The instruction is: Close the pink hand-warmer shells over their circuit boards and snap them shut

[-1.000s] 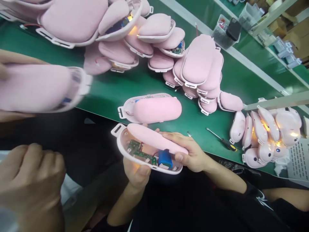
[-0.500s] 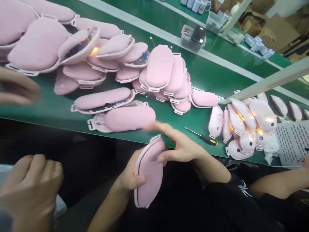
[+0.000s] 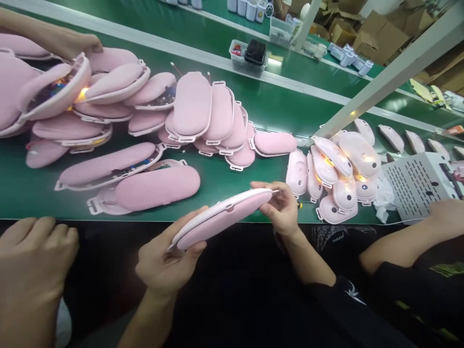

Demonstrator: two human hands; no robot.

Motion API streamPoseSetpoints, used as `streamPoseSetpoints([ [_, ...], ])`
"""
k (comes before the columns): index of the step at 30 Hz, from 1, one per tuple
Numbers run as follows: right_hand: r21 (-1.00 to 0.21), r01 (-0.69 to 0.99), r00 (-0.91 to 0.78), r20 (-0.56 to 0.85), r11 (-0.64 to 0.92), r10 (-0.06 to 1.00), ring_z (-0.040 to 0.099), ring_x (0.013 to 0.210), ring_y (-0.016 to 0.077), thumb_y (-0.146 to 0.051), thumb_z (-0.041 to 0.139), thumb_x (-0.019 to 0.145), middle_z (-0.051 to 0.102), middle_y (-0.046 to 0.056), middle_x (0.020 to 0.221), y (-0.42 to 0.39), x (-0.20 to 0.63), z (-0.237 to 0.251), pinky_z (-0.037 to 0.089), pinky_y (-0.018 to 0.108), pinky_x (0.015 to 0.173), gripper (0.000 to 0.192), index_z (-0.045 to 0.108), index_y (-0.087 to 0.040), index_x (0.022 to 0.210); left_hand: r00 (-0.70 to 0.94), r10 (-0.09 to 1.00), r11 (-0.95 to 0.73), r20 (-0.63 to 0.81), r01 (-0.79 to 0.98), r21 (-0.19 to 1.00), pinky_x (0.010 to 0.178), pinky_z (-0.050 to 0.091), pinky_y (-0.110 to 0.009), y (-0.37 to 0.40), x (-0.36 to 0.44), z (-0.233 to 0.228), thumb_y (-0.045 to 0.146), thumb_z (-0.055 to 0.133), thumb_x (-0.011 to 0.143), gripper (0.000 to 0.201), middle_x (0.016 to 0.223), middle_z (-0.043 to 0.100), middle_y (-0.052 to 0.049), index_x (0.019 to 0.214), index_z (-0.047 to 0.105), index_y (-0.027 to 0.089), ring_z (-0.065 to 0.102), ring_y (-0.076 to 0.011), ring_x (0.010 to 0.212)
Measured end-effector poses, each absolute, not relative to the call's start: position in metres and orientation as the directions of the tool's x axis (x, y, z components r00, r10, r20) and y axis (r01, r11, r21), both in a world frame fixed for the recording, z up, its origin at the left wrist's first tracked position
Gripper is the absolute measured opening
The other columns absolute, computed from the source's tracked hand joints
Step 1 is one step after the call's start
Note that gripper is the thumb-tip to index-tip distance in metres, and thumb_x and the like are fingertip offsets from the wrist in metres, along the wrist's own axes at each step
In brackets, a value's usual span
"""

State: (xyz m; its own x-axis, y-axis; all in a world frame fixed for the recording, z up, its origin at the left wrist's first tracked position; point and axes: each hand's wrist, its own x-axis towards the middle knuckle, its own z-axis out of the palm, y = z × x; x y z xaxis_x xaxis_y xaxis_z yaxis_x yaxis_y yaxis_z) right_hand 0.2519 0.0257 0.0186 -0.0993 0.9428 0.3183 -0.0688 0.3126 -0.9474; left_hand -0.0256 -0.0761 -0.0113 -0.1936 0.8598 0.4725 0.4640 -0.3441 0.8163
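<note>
A pink oval padded case with a paler rim (image 3: 232,212) is held tilted above the table's front edge, its right end higher. My left hand (image 3: 168,263) grips its left end, thumb on the lower pink face and fingers behind. At the other end, my right hand (image 3: 281,208) pinches the tip by the rim. On the table behind it lie a pink case with its shell partly off (image 3: 157,186) and another gaping case (image 3: 108,164) with circuit parts inside. The yellow end of a screwdriver (image 3: 299,205) peeks out beside my right hand.
Several pink cases (image 3: 192,104) are heaped across the green table (image 3: 217,193). Lit cases (image 3: 342,191) lie at right near a slotted metal box (image 3: 409,186). A co-worker's hand (image 3: 87,43) touches the far-left pile; another person's fist (image 3: 36,261) is at lower left. A slanted post (image 3: 384,72) rises at right.
The case has turned from upright to nearly level and risen. My right hand has moved from its face to grip the right end. A co-worker's hand has reached into the left pile.
</note>
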Motion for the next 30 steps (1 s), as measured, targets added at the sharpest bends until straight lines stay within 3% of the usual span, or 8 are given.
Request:
streamPoseSetpoints([
  [2, -0.844, 0.24, -0.252, 0.424, 0.48, 0.87, 0.071, 0.155, 0.0383, -0.07, 0.094, 0.09, 0.077, 0.022, 0.158, 0.019, 0.263, 0.03, 0.052, 0.064, 0.134, 0.07, 0.071, -0.027, 0.14, -0.065, 0.83, -0.419, 0.553, 0.583, 0.697, 0.083, 0.076, -0.032, -0.066, -0.02, 0.004, 0.04, 0.09, 0.101, 0.055, 0.134, 0.09, -0.003, 0.154, 0.078, 0.034, 0.09, -0.0259, 0.1],
  [4, -0.707, 0.369, -0.462, 0.425, 0.604, 0.779, 0.06, 0.167, 0.039, -0.072, 0.094, 0.09, 0.068, 0.022, 0.172, 0.015, 0.262, 0.039, 0.041, 0.064, 0.143, 0.088, 0.065, -0.026, 0.16, 0.119, 0.796, -0.519, 0.593, 0.638, 0.568, 0.088, 0.077, -0.033, -0.054, -0.019, 0.022, 0.036, 0.09, 0.101, 0.06, 0.134, 0.09, -0.002, 0.159, 0.075, 0.036, 0.092, -0.0274, 0.1],
  [8, -0.725, 0.262, -0.654, 0.352, 0.637, 0.67, 0.078, 0.145, 0.0288, -0.056, 0.083, 0.108, 0.085, 0.014, 0.148, 0.016, 0.228, 0.027, 0.053, 0.05, 0.133, 0.051, 0.078, -0.029, 0.15, 0.049, 0.8, -0.52, 0.599, 0.555, 0.649, 0.094, 0.079, -0.038, -0.046, -0.008, 0.041, 0.023, 0.092, 0.099, 0.063, 0.133, 0.09, 0.002, 0.156, 0.076, 0.043, 0.092, -0.0275, 0.105],
  [12, -0.836, 0.139, -0.515, 0.398, 0.532, 0.76, 0.087, 0.125, 0.0311, -0.057, 0.078, 0.109, 0.092, 0.014, 0.126, 0.018, 0.202, -0.006, 0.065, 0.052, 0.118, 0.037, 0.088, -0.026, 0.126, -0.094, 0.786, -0.468, 0.612, 0.558, 0.686, 0.092, 0.079, -0.039, -0.056, 0.01, 0.042, 0.013, 0.1, 0.088, 0.074, 0.132, 0.09, 0.004, 0.151, 0.079, 0.045, 0.092, -0.0272, 0.105],
  [17, -0.9, 0.033, -0.329, 0.4, 0.434, 0.855, 0.086, 0.127, 0.0349, -0.081, 0.072, 0.103, 0.091, 0.016, 0.126, 0.014, 0.21, -0.022, 0.066, 0.056, 0.117, 0.061, 0.088, -0.026, 0.125, 0.0, 0.798, -0.453, 0.603, 0.66, 0.599, 0.094, 0.077, -0.038, -0.052, 0.022, 0.062, 0.022, 0.1, 0.092, 0.075, 0.132, 0.09, 0.009, 0.157, 0.074, 0.049, 0.091, -0.0252, 0.106],
  [21, -0.892, 0.024, -0.146, 0.443, 0.451, 0.884, 0.087, 0.119, 0.0334, -0.094, 0.054, 0.104, 0.09, 0.016, 0.118, 0.012, 0.231, -0.016, 0.066, 0.057, 0.117, 0.076, 0.084, -0.026, 0.121, 0.142, 0.822, -0.545, 0.551, 0.477, 0.689, 0.104, 0.077, -0.039, -0.033, 0.029, 0.062, 0.027, 0.095, 0.098, 0.068, 0.141, 0.087, 0.005, 0.16, 0.072, 0.044, 0.09, -0.0267, 0.117],
  [25, -0.825, 0.122, -0.206, 0.522, 0.551, 0.828, 0.083, 0.133, 0.0347, -0.087, 0.067, 0.102, 0.087, 0.015, 0.133, 0.008, 0.252, 0.003, 0.065, 0.058, 0.122, 0.071, 0.081, -0.027, 0.137, 0.114, 0.727, -0.676, 0.677, 0.293, 0.676, 0.106, 0.077, -0.039, -0.013, 0.044, 0.04, 0.025, 0.09, 0.103, 0.06, 0.142, 0.087, 0.001, 0.158, 0.073, 0.042, 0.089, -0.0266, 0.121],
  [30, -0.838, 0.22, -0.074, 0.496, 0.499, 0.865, 0.089, 0.108, 0.0329, -0.081, 0.08, 0.098, 0.09, 0.012, 0.11, -0.003, 0.255, 0.011, 0.074, 0.052, 0.106, 0.051, 0.084, -0.031, 0.106, 0.038, 0.699, -0.712, 0.714, 0.138, 0.689, 0.103, 0.078, -0.037, -0.01, 0.068, 0.028, 0.034, 0.08, 0.111, 0.041, 0.129, 0.091, -0.002, 0.152, 0.079, 0.039, 0.091, -0.0241, 0.114],
])
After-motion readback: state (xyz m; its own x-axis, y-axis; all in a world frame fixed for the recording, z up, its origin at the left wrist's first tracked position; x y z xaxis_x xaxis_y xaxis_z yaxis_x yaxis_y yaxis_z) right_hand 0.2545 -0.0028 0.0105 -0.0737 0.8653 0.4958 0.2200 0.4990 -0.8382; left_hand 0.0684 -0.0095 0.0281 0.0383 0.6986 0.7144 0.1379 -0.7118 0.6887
